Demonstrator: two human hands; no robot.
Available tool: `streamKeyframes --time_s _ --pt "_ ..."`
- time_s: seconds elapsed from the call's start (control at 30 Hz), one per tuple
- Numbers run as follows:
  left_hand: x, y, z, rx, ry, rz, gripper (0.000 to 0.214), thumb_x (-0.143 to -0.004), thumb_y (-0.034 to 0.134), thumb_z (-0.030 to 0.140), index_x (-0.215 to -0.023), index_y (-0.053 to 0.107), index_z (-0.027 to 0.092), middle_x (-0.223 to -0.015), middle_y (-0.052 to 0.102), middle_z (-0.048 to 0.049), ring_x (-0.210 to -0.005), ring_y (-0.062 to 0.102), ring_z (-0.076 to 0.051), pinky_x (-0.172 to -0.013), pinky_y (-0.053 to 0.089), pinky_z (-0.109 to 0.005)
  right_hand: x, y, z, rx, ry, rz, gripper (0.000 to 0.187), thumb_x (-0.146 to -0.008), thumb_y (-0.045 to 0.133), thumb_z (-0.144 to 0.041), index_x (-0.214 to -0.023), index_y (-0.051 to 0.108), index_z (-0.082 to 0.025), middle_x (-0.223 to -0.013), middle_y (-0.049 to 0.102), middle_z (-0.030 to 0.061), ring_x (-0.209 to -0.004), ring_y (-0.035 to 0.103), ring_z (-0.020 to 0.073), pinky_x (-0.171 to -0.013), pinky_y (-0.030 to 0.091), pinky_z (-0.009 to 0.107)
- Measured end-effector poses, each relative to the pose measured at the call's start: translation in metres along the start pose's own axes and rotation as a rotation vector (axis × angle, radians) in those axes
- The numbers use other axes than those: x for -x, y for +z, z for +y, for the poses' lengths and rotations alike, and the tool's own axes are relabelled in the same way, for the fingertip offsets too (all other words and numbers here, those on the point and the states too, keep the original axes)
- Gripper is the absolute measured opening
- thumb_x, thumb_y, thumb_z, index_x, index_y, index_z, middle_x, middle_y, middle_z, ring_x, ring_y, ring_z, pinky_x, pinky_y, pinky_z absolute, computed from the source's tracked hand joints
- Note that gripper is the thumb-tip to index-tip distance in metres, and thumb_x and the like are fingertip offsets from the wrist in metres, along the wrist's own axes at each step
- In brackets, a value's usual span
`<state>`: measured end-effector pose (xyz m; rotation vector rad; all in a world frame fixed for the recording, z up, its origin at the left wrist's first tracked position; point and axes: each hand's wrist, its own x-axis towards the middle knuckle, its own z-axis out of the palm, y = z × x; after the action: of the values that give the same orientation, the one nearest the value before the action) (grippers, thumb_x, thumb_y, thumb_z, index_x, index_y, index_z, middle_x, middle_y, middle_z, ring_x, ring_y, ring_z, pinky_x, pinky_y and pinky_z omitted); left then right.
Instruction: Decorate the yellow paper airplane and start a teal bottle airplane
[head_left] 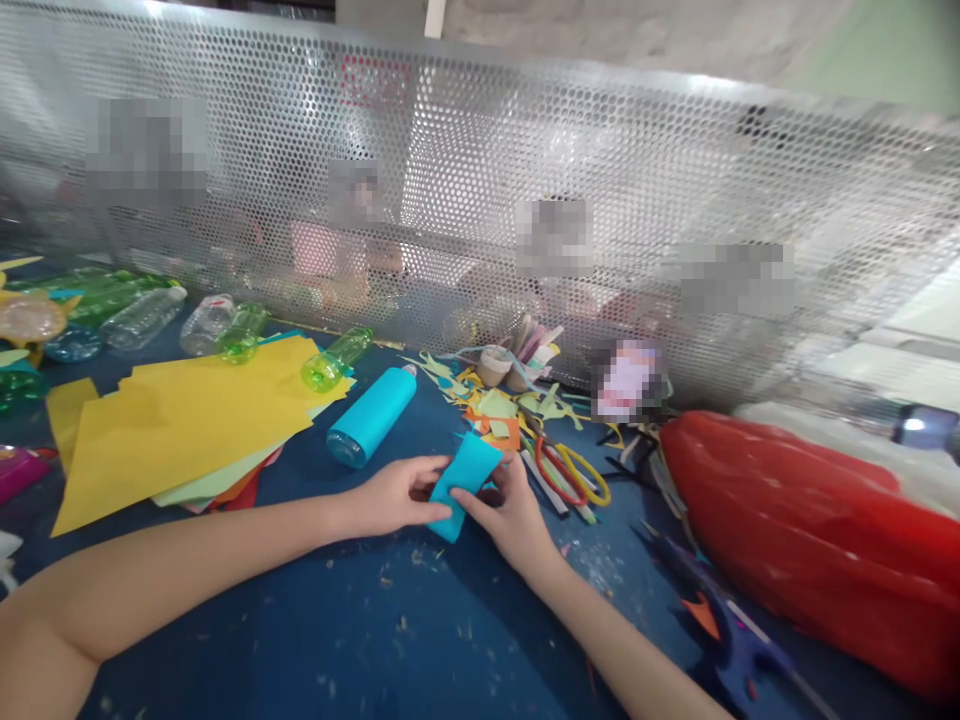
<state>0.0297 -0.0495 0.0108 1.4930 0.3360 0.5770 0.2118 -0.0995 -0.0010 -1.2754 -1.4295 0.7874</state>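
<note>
A folded strip of bright blue paper (466, 475) is held over the table between both hands. My left hand (397, 493) pinches its left edge between thumb and fingers. From the other side my right hand (517, 515) grips it, the thumb pressed on its front face and the fingers partly hidden behind. Just beyond my left hand lies a plastic bottle wrapped in the same blue paper (373, 415), its clear base toward me. Scissors with red and yellow handles (574, 472) rest to the right of my right hand.
Yellow paper sheets (187, 405) are stacked at left, a green bottle (337, 360) on their edge. Several plastic bottles (142, 318) lie behind. Paper scraps (495, 405) fill the middle. A red plastic bag (795, 540) and a blue glue gun (735, 630) lie right. A perforated metal screen (465, 130) stands behind.
</note>
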Motion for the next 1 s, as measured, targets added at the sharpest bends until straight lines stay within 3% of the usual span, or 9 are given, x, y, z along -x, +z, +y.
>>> streamKeyframes --time_s 0.17,0.33,0.43,0.67,1.0 --pt "0.001 0.0 0.0 -0.088 -0.004 0.002 0.047 -0.081 0.058 0.017 -0.128 0.05 0.019 -0.116 0.064 -0.0106 -0.107 0.059 -0.025 -0.091 0.046 -0.039 -0.004 -0.004 -0.003 -0.173 -0.006 0.106 0.04 -0.08 0.059 -0.045 -0.109 0.04 -0.025 -0.068 0.058 -0.004 -0.055 0.056 0.0134 -0.049 0.049 0.025" --pt "0.002 0.001 0.002 -0.161 -0.022 0.034 0.053 -0.08 0.056 0.014 -0.131 0.046 0.019 -0.113 0.065 -0.0095 -0.105 0.06 -0.026 -0.087 0.047 -0.037 -0.005 -0.008 -0.008 -0.078 0.047 0.133 0.03 -0.079 0.058 -0.049 -0.076 0.058 -0.018 -0.062 0.057 -0.0003 -0.052 0.054 0.0134 -0.05 0.049 0.026" --pt "0.001 0.002 0.003 -0.148 -0.014 0.08 0.055 -0.08 0.056 0.015 -0.133 0.043 0.018 -0.12 0.062 -0.0111 -0.109 0.058 -0.026 -0.088 0.047 -0.037 -0.004 -0.009 -0.012 -0.068 0.038 0.175 0.03 -0.077 0.062 -0.048 -0.073 0.061 -0.018 -0.061 0.058 -0.0005 -0.049 0.053 0.0125 -0.049 0.049 0.026" --pt "-0.001 0.001 0.004 -0.178 -0.035 0.149 0.034 -0.082 0.06 0.031 -0.111 0.061 0.014 -0.112 0.066 -0.0112 -0.102 0.062 -0.026 -0.084 0.05 -0.035 -0.004 -0.009 -0.013 -0.095 0.015 0.257 0.026 -0.075 0.064 -0.044 -0.077 0.062 -0.018 -0.064 0.059 -0.0014 -0.051 0.054 0.0117 -0.05 0.049 0.025" --pt "0.0 -0.001 -0.001 -0.278 -0.042 0.191 0.028 -0.081 0.06 0.038 -0.094 0.066 0.014 -0.094 0.07 -0.0075 -0.087 0.064 -0.022 -0.077 0.048 -0.031 -0.003 -0.01 -0.014 -0.039 0.012 0.283 0.029 -0.078 0.061 -0.047 -0.075 0.061 -0.018 -0.058 0.055 -0.0021 -0.049 0.054 0.0122 -0.048 0.047 0.024"
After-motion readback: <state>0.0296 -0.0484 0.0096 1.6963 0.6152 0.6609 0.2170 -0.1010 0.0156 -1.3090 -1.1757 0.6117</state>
